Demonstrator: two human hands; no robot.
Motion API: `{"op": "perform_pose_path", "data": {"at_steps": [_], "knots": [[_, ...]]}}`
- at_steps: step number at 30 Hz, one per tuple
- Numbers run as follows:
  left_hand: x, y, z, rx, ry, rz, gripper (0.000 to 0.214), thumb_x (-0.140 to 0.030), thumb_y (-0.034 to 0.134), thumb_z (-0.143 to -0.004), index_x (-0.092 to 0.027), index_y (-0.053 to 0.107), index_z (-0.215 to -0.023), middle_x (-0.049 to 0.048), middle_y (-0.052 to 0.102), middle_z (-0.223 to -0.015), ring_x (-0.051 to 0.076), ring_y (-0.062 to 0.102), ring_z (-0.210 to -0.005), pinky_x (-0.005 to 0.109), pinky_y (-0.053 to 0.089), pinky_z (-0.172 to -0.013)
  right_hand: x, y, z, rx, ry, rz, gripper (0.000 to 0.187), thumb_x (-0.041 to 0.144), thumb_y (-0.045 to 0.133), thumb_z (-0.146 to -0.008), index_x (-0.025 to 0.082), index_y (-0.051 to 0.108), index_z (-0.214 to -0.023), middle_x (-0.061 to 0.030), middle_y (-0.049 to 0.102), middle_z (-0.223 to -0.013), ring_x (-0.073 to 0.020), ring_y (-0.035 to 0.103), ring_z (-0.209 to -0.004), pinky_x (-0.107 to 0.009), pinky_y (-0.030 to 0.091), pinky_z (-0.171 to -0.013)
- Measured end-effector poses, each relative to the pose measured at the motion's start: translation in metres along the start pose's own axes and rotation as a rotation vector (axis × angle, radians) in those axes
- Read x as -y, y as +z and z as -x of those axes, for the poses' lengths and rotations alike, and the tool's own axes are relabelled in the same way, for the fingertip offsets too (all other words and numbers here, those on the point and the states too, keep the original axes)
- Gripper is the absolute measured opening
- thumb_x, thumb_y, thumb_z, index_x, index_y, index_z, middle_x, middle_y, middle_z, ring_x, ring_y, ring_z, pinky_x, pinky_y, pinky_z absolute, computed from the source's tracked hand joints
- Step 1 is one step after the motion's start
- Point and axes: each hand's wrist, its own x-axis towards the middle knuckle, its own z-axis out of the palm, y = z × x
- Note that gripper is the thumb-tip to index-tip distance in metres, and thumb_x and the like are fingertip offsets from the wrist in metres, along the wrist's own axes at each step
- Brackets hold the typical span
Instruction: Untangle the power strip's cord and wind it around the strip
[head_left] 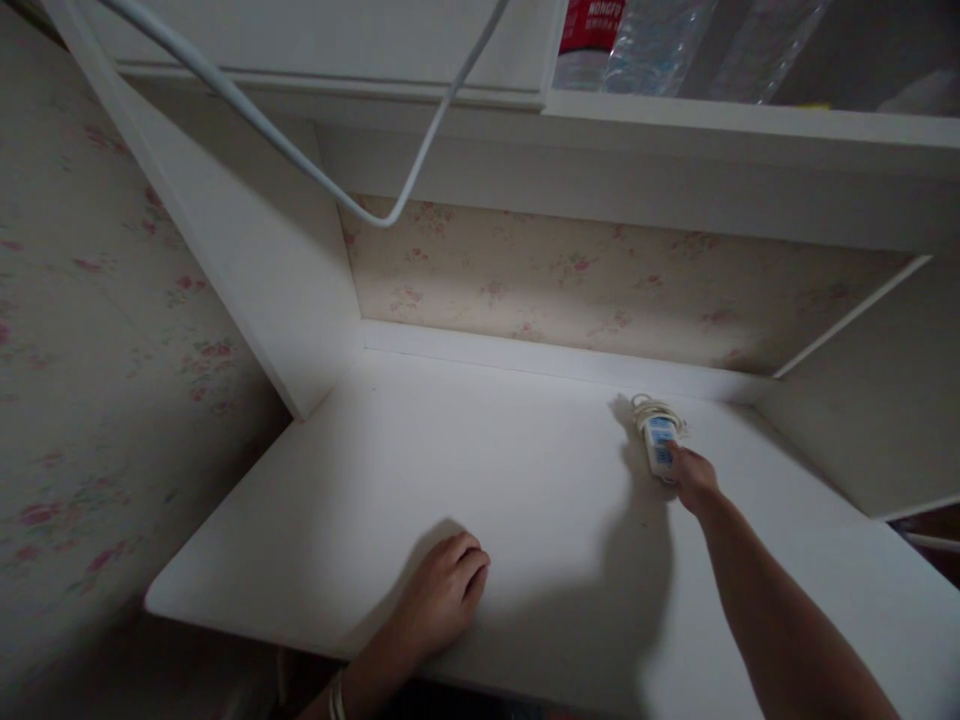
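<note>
My right hand (691,477) reaches to the back right of the white desk (495,440). It grips the lower end of a white corded device (659,447), a slim block with a blue label. A pale cord (655,411) is wound around the device's far end, close to the desk's back edge. Near the front edge, my left hand (448,590) rests on the desktop with its fingers curled in. Nothing shows in it, and its palm side is hidden.
Over the desk hangs a bent pale cable (386,218), close to the camera. A shelf (750,118) above holds a red-labelled bottle (589,40) and clear plastic wrapping. White side panels (255,230) and floral wallpaper (495,270) enclose the desk.
</note>
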Motion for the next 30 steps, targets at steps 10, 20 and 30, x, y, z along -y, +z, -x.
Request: {"op": "perform_pose_path", "data": {"at_steps": [10,20,30], "knots": [[0.001,0.0,0.003,0.001,0.012,0.003,0.015,-0.018,0.048,-0.091,-0.021,0.063,-0.092,0.0043,0.062,-0.095,0.018,0.057,-0.091,0.033,0.049,-0.084,0.037,-0.011,0.028,-0.171,-0.161,0.408,0.048,0.042,0.042,-0.084,0.01,0.063,-0.112,-0.0222,0.061,-0.117,-0.0354,0.053,-0.114,-0.044,0.04,-0.094],[-0.001,-0.002,0.005,-0.02,0.005,0.033,0.015,-0.016,0.049,-0.09,-0.022,0.063,-0.09,0.0039,0.062,-0.093,0.018,0.057,-0.088,0.033,0.049,-0.082,0.052,0.063,0.167,0.31,-0.314,0.123,0.056,0.066,0.036,-0.087,0.02,0.051,-0.057,-0.0012,0.055,-0.053,-0.0157,0.049,-0.052,-0.026,0.035,-0.052],[0.001,-0.004,0.008,0.023,-0.017,0.174,0.031,0.003,0.043,-0.077,-0.021,0.061,-0.086,0.0024,0.062,-0.094,0.017,0.055,-0.092,0.032,0.044,-0.086,0.049,0.084,0.196,0.271,-0.458,0.588,0.054,0.058,0.027,-0.094,0.025,0.066,-0.075,-0.0041,0.07,-0.07,-0.0185,0.062,-0.063,-0.026,0.028,-0.054]]}}
